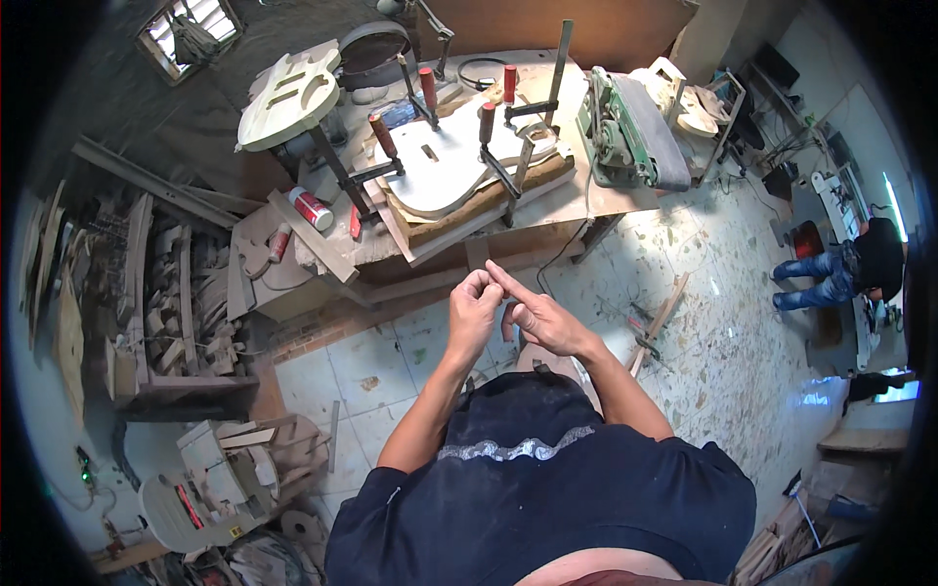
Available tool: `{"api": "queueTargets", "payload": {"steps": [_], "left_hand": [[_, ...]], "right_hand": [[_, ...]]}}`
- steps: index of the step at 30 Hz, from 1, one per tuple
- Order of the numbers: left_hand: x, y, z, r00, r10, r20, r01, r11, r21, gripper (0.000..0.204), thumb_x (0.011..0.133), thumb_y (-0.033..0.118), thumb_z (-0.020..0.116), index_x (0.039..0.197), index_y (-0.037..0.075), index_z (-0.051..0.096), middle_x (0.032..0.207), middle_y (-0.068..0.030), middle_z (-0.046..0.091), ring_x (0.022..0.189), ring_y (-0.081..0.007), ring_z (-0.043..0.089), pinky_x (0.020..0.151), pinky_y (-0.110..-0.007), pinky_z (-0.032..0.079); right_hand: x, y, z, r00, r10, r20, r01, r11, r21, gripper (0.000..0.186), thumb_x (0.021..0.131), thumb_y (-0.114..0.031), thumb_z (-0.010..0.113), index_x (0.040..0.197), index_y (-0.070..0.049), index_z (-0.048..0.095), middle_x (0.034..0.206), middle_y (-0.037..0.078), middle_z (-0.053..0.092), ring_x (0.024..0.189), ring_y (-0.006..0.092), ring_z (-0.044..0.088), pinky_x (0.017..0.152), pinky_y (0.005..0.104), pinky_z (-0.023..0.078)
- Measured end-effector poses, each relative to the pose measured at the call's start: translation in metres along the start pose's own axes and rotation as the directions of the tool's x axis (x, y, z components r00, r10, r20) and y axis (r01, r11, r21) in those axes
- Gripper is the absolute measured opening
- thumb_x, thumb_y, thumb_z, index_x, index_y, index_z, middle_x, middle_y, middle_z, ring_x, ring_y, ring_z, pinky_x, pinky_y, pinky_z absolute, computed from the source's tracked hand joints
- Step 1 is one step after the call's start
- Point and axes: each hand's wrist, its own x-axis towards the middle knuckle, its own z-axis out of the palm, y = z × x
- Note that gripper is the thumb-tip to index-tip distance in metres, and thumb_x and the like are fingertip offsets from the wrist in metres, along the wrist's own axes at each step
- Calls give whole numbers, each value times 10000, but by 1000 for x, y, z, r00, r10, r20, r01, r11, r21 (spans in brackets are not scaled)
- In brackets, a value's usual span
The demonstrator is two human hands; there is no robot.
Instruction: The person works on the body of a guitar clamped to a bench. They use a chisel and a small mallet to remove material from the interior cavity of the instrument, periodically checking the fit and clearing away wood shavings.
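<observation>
In front of my chest, my two hands meet in the air, short of the workbench. My left hand (474,305) is closed, its fingertips pressed together against the fingers of my right hand; anything small between them is hidden. My right hand (543,320) has its index finger stretched out, the other fingers loosely bent. Beyond them on the bench lies a pale guitar body (440,174), pressed onto a wooden base by several bar clamps with red handles, among them one clamp (488,137) at its right side. Neither hand touches it.
A second guitar body (290,98) stands raised at the back left. A green belt sander (630,137) sits on the bench's right. Glue bottle (311,209) lies at the left end. Wood scraps (181,303) fill a rack at left. Another person (848,266) stands far right.
</observation>
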Motion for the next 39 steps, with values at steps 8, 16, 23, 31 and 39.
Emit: {"api": "queueTargets", "payload": {"steps": [8, 16, 23, 31, 39], "left_hand": [[0, 2, -10, 997, -69, -36, 56, 956, -287, 117, 936, 65, 522, 822, 56, 551, 760, -16, 539, 737, -100, 505, 865, -344, 513], [27, -11, -83, 954, -38, -296, -3, 991, -135, 470, 857, -25, 644, 1303, 19, 502, 1204, -133, 601, 1045, -176, 596, 889, -293, 528], [119, 33, -158, 806, 121, -580, -239, 962, -131, 210, 977, 118, 610, 1147, 9, 555, 1036, -99, 658, 921, -168, 650, 875, -311, 550], [261, 52, -139, 757, 340, -558, -285, 940, 186, 331, 935, 94, 667, 1206, -23, 519, 1181, -154, 627, 1109, -220, 621, 1006, -345, 490], [346, 17, -142, 782, 226, -581, -127, 970, 206, 192, 869, 122, 737, 958, 29, 595, 781, -29, 626, 570, -87, 552, 530, -231, 464]], "right_hand": [[0, 24, -17, 988, 83, -134, -50, 972, 229, 921, 925, -747, 358, 1587, -134, 171, 817, 54, 613, 484, 36, 367, 436, 192, 325], [4, 54, -91, 884, 212, -416, -75, 944, 323, 752, 1009, -630, 308, 1430, -33, 485, 766, 38, 630, 509, 35, 474, 435, 181, 388], [82, 61, -208, 673, 33, -739, 191, 957, 217, 577, 1018, -463, 512, 1335, 17, 557, 896, 52, 640, 764, 84, 602, 654, 220, 532], [219, 76, -347, 393, -266, -880, 266, 949, -168, 671, 912, -345, 729, 1415, -5, 443, 1105, 91, 565, 1014, 172, 557, 894, 318, 490], [338, 61, -428, 609, -259, -750, 283, 954, -100, 478, 898, -310, 745, 1197, 17, 563, 1055, 104, 623, 976, 165, 604, 895, 320, 486]]}}
